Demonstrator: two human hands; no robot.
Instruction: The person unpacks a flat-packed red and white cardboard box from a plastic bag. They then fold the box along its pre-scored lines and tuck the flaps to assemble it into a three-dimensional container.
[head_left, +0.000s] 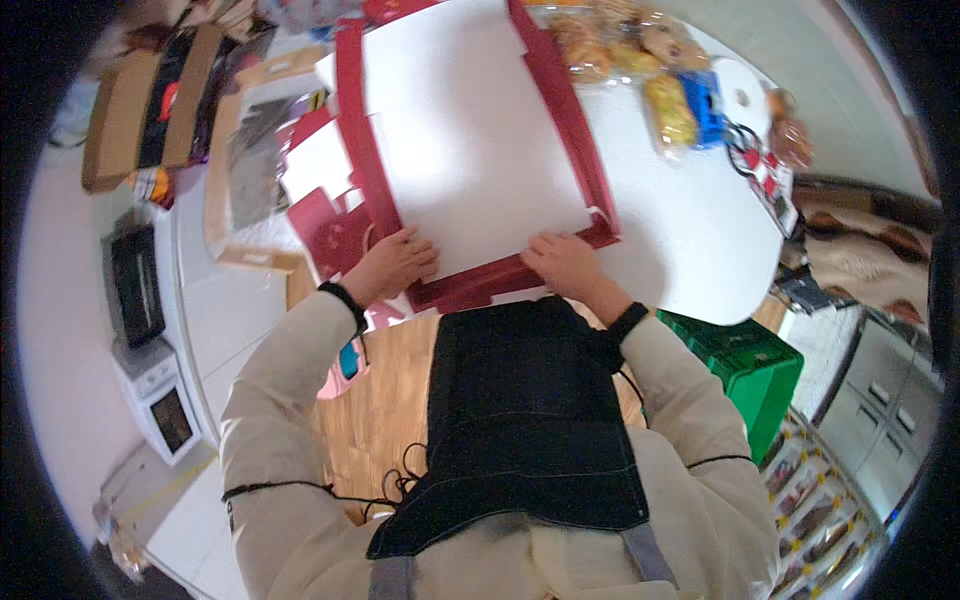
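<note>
A round white table [700,240] fills the frame from twelve to three o'clock, bearing a flattened red-and-white box [470,130] at its centre. Both hands press flat on the box's near edge, fingers spread: the left hand [392,265] at its seven o'clock corner, the right hand [565,262] at six. An open cardboard carton [120,115] of dark packets sits at ten o'clock; bagged pastries [640,60] lie at one. A green crate [750,365] stands on the wooden floor [375,400] at four.
</note>
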